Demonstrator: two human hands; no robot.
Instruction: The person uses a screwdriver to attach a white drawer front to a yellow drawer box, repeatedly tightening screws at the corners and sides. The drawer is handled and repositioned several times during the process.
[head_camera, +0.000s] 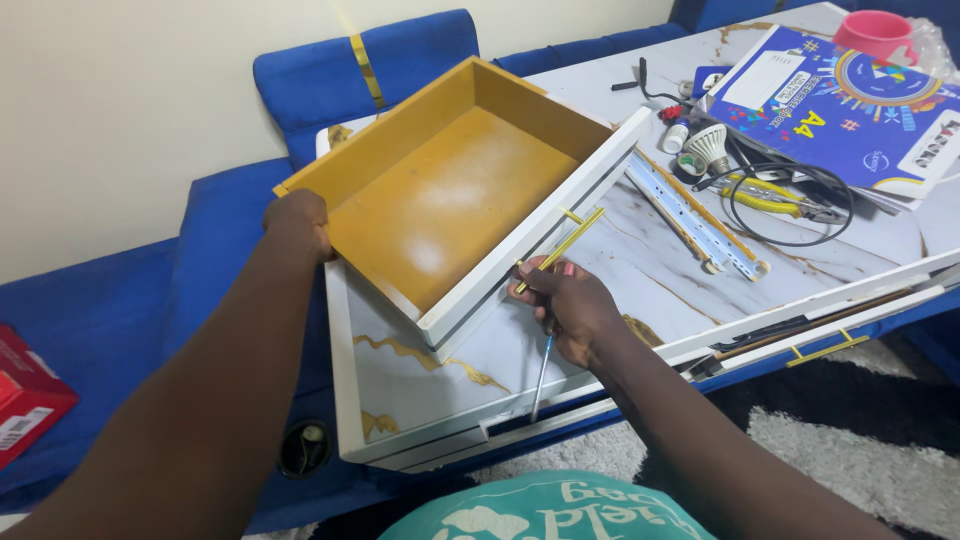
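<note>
a wooden drawer (450, 195) with a yellow-brown inside and a white front lies tilted on the white marble-look table (640, 270), its open side up, taking up the table's 10 o'clock part. the left hand (298, 222) is closed over the drawer's back corner at 9 o'clock, fingers curled on the rim. the right hand (568, 305) sits at the drawer's white front, at about 5 o'clock from its middle, fingers pinched around the lower end of the slim gold handle (562, 245) fixed there; the same hand also grips a thin blue-handled screwdriver (541, 375) that points down toward 6 o'clock past the table edge. just beside the drawer at 3 o'clock lies a white metal drawer rail (690, 210), slanting across the table. farther toward 2 o'clock are a light bulb (710, 147), a loop of black cable (790, 195) and a blue packet of paper (835, 100), with a pink cup (875, 35) at the far corner. blue seating (130, 300) runs behind the table.
</note>
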